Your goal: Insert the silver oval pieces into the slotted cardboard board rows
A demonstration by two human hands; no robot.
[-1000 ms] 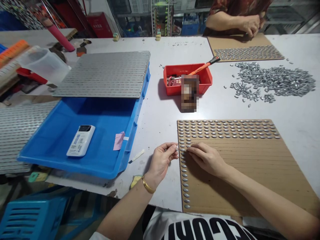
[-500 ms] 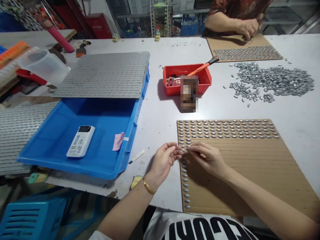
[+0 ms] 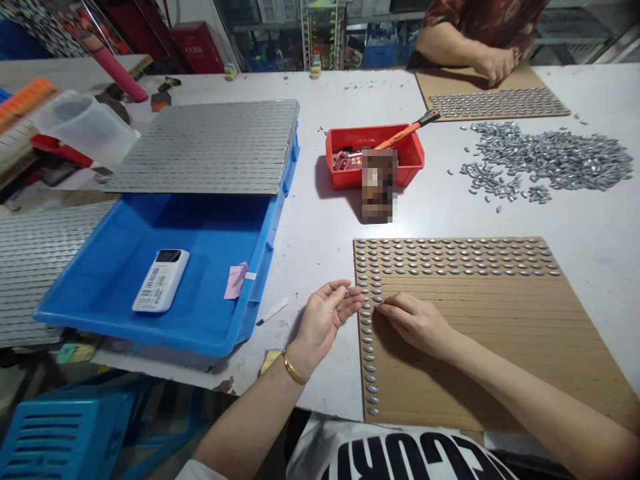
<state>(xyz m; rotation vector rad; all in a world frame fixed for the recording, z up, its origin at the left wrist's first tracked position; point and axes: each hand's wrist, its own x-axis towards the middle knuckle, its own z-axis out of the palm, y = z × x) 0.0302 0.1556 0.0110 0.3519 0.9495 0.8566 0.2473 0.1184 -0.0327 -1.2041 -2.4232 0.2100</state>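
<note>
The brown board [image 3: 500, 347], flat and scored with fine straight grooves, lies at the near edge of the white worktop [image 3: 310, 253]. Small metal pieces [image 3: 371, 379], shiny, grey and pointed at both ends like seeds, form rows along the board's far edge and a column down its left edge, with a short second column starting beside it.

The right hand [image 3: 420, 323] is over the board near its left edge, thumb and fingertips drawn together at the lowest piece of that second column; whether they grip it, I cannot tell. The left hand [image 3: 325, 317] is palm up by the board's left edge, thumb against the forefinger, other fingers loosely spread; a tiny glint shows at the thumb tip, but whether it is a held piece is unclear. A smooth gold bangle [image 3: 294, 368] circles that wrist.

Toward the worktop's far right corner spreads a loose heap [image 3: 580, 160] of similar pieces. A glossy red plastic box [image 3: 345, 179] stands beyond the board's far left corner.
</note>
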